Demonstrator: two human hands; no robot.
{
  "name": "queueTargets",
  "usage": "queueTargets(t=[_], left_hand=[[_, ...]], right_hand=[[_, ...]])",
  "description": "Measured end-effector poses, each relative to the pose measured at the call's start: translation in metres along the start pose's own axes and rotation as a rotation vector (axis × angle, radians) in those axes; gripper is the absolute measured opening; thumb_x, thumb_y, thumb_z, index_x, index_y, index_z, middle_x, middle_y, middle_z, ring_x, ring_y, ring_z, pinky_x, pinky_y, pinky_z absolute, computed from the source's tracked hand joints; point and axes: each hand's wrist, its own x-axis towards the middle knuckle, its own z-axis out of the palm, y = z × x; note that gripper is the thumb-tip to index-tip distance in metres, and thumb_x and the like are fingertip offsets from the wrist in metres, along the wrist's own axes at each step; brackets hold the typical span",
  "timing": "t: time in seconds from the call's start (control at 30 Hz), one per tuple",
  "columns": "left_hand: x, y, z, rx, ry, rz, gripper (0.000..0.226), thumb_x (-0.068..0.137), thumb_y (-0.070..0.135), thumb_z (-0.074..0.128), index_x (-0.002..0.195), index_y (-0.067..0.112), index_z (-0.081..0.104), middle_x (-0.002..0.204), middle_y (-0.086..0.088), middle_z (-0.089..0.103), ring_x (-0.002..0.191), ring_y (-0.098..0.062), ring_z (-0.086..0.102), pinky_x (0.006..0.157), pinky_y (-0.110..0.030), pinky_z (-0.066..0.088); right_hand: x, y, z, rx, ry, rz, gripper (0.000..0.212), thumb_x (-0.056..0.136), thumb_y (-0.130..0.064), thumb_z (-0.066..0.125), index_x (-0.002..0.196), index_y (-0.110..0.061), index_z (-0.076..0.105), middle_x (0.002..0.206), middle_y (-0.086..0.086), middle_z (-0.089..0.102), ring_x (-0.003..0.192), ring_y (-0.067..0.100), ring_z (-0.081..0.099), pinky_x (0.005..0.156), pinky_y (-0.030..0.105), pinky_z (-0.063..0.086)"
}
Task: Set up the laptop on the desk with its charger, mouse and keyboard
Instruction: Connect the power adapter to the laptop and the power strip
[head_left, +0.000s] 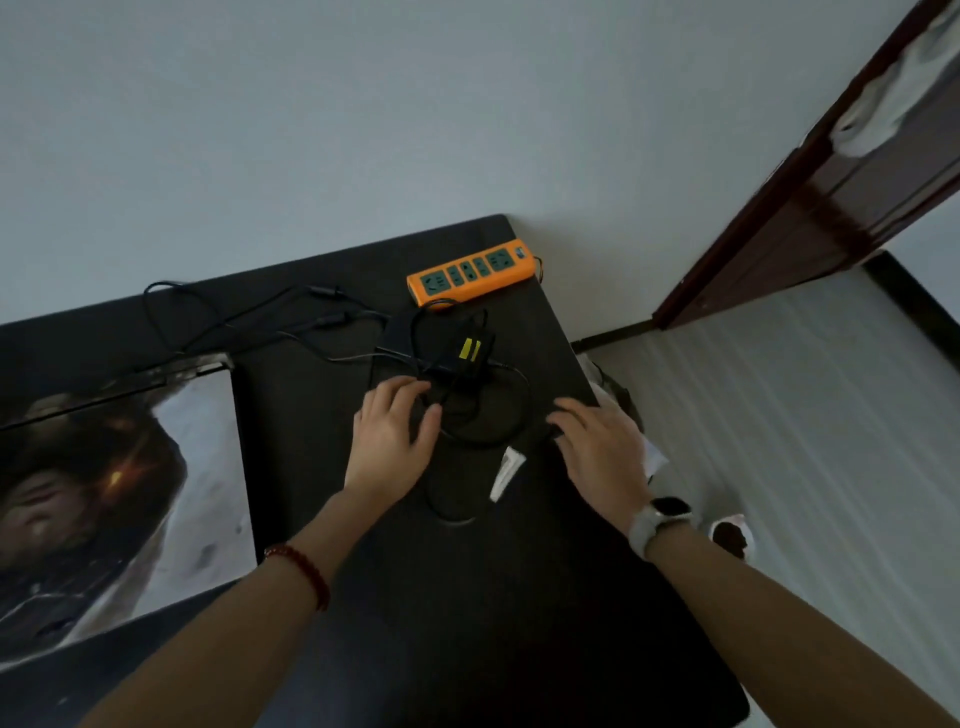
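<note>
Hands reach for the charger (471, 349), which sits mid-frame on the dark desk (467, 597) among tangled cord. The left hand (392, 434) touches the cord with loose fingers. The right hand (597, 447) lies flat, holding nothing. Next, the plug likely goes to the orange power strip (470, 271) above.

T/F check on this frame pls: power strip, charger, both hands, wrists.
1. The orange power strip lies at the desk's far edge. True.
2. The charger is plugged into the strip. False: it lies on the desk near the strip, cable coiled.
3. The left hand rests on the charger cable. True.
4. The right hand holds a mouse. False: no mouse visible.
5. The watch is on the left wrist. False: right wrist.
</note>
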Motion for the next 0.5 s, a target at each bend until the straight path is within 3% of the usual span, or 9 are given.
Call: queueTargets(t=[0.1,0.2,0.27,0.33,0.4,0.5], left_hand=[[0.025,0.003,-0.018,-0.156,0.063,0.008,0.048,0.091,0.043,0.038,0.125,0.012,0.051,0.125,-0.007,0.052,0.119,-0.021,0.044,0.100,-0.039,0.035],[0.032,0.004,-0.022,-0.108,0.107,0.109,0.056,0.090,0.048,0.036,0.132,0.011,0.044,0.131,-0.008,0.049,0.122,-0.020,0.041,0.102,-0.039,0.033],[0.036,0.005,-0.014,-0.001,0.080,0.163,0.066,0.087,0.057,0.036,0.138,0.015,0.036,0.138,-0.008,0.043,0.128,-0.020,0.035,0.105,-0.041,0.029],[0.046,0.005,0.000,0.194,-0.081,0.222,0.083,0.079,0.070,0.036,0.146,0.024,0.018,0.151,-0.004,0.029,0.140,-0.020,0.018,0.113,-0.046,0.016],[0.064,0.004,0.017,0.418,-0.284,0.267,0.099,0.069,0.083,0.032,0.145,0.033,-0.006,0.158,-0.001,0.006,0.142,-0.019,-0.012,0.113,-0.050,-0.008],[0.099,-0.002,0.039,0.688,-0.473,0.414,0.106,0.064,0.085,0.038,0.143,0.036,-0.012,0.157,-0.003,-0.010,0.137,-0.030,-0.028,0.103,-0.060,-0.024]], right_hand=[[0.040,0.026,-0.022,0.378,-0.050,0.356,0.027,0.093,-0.028,0.049,0.114,-0.015,0.060,0.105,0.005,0.066,0.094,0.019,0.062,0.085,0.038,0.052],[0.079,0.041,-0.039,0.850,0.092,0.745,0.020,0.093,-0.021,0.051,0.100,-0.008,0.065,0.088,0.005,0.068,0.078,0.018,0.062,0.070,0.032,0.050],[0.105,0.050,-0.047,1.031,0.081,0.920,0.016,0.091,-0.020,0.052,0.086,-0.011,0.065,0.090,0.013,0.068,0.074,0.023,0.061,0.062,0.029,0.049],[0.124,0.054,-0.053,1.092,-0.034,1.021,0.013,0.089,-0.017,0.054,0.081,-0.012,0.062,0.085,0.014,0.065,0.067,0.022,0.059,0.045,0.019,0.044],[0.138,0.057,-0.056,1.045,-0.111,1.045,0.009,0.085,-0.013,0.057,0.085,-0.007,0.063,0.080,0.012,0.062,0.062,0.019,0.057,0.039,0.017,0.039],[0.157,0.062,-0.056,1.069,-0.099,1.061,0.016,0.083,-0.012,0.056,0.093,-0.003,0.064,0.081,0.016,0.064,0.055,0.019,0.061,0.033,0.013,0.037]])
